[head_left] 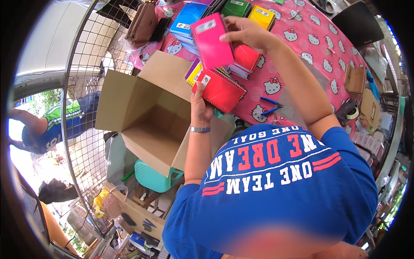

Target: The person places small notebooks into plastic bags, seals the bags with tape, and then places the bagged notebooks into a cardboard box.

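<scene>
My right hand (251,34) is closed on the right edge of a pink spiral notebook (213,43), lifted over the table. Lower down, my left hand (201,105) grips a red spiral notebook (222,91) by its left side, thumb on the cover. Stacks of blue notebooks (186,21), green notebooks (236,8) and yellow notebooks (261,16) lie behind the pink one. More red notebooks (247,60) are piled under my right wrist. To the left of my left forearm, an open cardboard box (146,123) shows its bare inside, flaps spread.
The table wears a pink cat-print cloth (291,36); blue-handled pliers (271,106) lie on it. A turquoise stool (157,177) is beneath the box. Wire mesh (86,82) stands at the left, with another person (56,121) beyond. A brown bag (142,23) sits at the far left.
</scene>
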`<state>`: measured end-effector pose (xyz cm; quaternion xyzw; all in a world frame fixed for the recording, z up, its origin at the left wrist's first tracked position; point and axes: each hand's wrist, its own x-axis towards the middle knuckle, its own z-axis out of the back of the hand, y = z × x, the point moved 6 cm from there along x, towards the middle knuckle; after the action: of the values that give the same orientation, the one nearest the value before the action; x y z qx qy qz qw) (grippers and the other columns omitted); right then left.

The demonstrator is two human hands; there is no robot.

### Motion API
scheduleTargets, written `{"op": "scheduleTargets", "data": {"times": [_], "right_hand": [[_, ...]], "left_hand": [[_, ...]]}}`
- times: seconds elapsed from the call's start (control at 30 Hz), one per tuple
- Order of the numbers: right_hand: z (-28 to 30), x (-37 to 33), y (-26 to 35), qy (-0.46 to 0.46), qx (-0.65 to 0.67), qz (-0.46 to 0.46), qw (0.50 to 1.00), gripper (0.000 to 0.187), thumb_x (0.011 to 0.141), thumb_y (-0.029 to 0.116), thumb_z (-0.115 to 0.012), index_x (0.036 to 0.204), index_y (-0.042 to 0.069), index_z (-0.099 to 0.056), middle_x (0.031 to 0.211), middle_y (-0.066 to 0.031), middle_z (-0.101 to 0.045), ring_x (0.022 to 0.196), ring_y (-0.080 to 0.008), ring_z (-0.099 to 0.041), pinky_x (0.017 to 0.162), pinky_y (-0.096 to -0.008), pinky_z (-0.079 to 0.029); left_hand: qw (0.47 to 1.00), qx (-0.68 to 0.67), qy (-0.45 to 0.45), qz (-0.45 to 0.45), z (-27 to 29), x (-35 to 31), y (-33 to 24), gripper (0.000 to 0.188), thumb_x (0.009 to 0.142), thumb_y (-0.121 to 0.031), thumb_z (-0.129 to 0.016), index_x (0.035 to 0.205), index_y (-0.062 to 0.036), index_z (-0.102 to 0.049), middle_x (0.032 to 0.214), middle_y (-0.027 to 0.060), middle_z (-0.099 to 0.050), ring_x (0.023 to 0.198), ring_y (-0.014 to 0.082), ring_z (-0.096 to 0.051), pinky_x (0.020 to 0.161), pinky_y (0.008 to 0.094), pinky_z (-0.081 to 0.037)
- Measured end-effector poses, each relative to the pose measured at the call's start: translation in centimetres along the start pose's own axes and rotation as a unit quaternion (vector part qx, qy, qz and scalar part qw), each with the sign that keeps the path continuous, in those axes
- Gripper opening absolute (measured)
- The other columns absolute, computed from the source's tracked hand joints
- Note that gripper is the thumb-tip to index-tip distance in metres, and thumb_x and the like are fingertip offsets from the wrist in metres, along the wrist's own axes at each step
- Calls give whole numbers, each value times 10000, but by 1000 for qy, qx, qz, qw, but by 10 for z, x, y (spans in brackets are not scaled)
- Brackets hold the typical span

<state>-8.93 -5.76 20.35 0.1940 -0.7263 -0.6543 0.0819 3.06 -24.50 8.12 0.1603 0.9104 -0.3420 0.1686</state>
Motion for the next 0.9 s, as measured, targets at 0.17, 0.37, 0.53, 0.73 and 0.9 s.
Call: {"op": "scheduleTargets", "data": {"times": [0.17,0.37,0.53,0.73,0.9], "right_hand": [[-48,-13,9,142,-345,-207,905,716,797,237,-715,1381,41,-350,1091,-210,-580,1025,-227,-613,806,-349,-531],[-21,80,-14,-165,-677,321,641,427,829,141,-572,1253,128,-526,1139,-85,-598,1078,-267,-568,921,-408,-458],[-47,10,-7,-107,-550,444,700,293,786,118,-626,1077,153,-633,1106,-30,-620,1041,-257,-584,899,-387,-462],[-51,-180,-30,93,-432,342,829,326,707,120,-592,1021,91,-678,1260,-168,-534,1173,-312,-493,992,-380,-374],[24,-225,-99,-137,-194,-88,967,1100,787,351,-729,1491,102,78,1385,-244,-381,1284,-345,-388,1061,-384,-316]], "left_hand": [[987,-124,98,-12,-18,-12,4,760,828,-544,-618,1323,-10,-400,1232,135,-564,1111,285,-570,945,446,-481],[995,-59,-2,82,-4,-43,33,508,819,-185,-639,1254,10,-463,1151,157,-604,1029,289,-616,905,424,-511],[997,-12,-48,62,-1,-64,37,510,852,-273,-647,1244,7,-478,1157,132,-609,1053,270,-604,911,416,-503],[990,29,59,124,-33,-66,58,840,845,-659,-487,1362,-12,-350,1282,161,-517,1101,285,-574,915,439,-500],[948,236,115,178,-96,-26,107,560,775,-96,-693,1261,-10,-432,1124,140,-587,1011,252,-609,828,352,-527]]}}
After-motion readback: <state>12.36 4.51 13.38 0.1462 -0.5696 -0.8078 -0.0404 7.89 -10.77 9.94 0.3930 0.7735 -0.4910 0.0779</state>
